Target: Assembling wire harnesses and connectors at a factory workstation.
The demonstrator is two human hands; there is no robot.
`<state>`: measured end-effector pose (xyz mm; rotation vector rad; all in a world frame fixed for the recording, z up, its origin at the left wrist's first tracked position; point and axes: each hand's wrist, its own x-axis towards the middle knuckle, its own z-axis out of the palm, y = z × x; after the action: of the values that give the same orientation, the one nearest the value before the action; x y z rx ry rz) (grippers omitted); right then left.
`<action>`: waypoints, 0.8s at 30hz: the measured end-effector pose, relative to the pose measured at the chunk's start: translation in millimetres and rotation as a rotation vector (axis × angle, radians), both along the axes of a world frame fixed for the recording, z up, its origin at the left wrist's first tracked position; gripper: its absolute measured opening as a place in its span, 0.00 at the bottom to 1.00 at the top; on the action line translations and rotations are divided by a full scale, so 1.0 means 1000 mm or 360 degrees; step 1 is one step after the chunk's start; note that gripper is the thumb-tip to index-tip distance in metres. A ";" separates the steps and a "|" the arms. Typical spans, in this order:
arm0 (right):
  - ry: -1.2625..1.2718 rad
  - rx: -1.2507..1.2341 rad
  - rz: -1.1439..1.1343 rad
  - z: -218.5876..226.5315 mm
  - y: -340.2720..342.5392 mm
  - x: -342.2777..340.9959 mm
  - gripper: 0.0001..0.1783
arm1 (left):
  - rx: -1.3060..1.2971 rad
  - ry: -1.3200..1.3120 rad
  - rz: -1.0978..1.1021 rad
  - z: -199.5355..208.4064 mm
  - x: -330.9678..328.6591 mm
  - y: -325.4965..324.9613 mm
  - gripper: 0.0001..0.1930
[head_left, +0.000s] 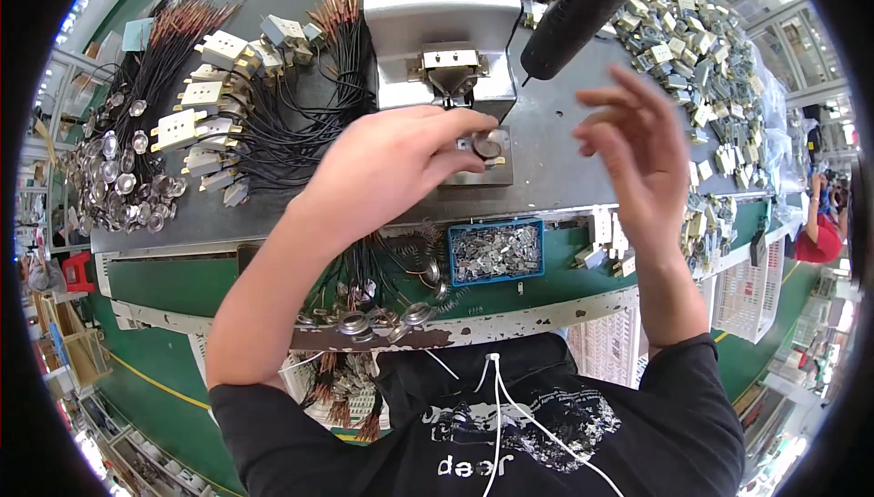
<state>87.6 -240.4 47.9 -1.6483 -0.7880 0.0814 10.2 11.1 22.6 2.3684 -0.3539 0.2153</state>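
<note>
While left fingers (466, 122) pinch round metal part (488, 148), right fingers (645, 96) spread open; black shirt (678, 424) bears white lettering (460, 467).

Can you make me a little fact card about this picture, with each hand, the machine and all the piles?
Left grip: thumb and index finger at a small round metal piece; firm hold unclear
Right grip: raised, open, blurred; nothing seen in it
Machine: pale metal, beyond the left grip
Left piles: white-and-grey blocks, black wires, shiny round metal parts
Right pile: many white-and-grey blocks
Blue tray: small metal pieces inside, nearer the person's body
</note>
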 end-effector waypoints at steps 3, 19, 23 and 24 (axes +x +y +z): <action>-0.0684 0.0510 0.0088 0.030 0.002 0.029 0.26 | 0.0243 0.0558 0.0037 -0.011 0.012 -0.004 0.18; -0.0368 0.0839 -0.0471 0.088 0.097 0.008 0.26 | 0.0569 0.0216 -0.0021 -0.019 0.008 -0.004 0.16; -0.0288 0.0595 -0.0319 0.094 0.096 -0.001 0.26 | 0.0509 0.0114 -0.0048 -0.025 0.009 0.001 0.14; -0.0268 0.0535 -0.0282 0.095 0.096 -0.002 0.26 | 0.0510 0.0111 -0.0040 -0.026 0.007 0.001 0.14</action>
<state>85.6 -144.7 142.7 -1.4082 -0.7334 -0.3038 17.0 12.0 -3.8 2.6765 -0.4099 0.0667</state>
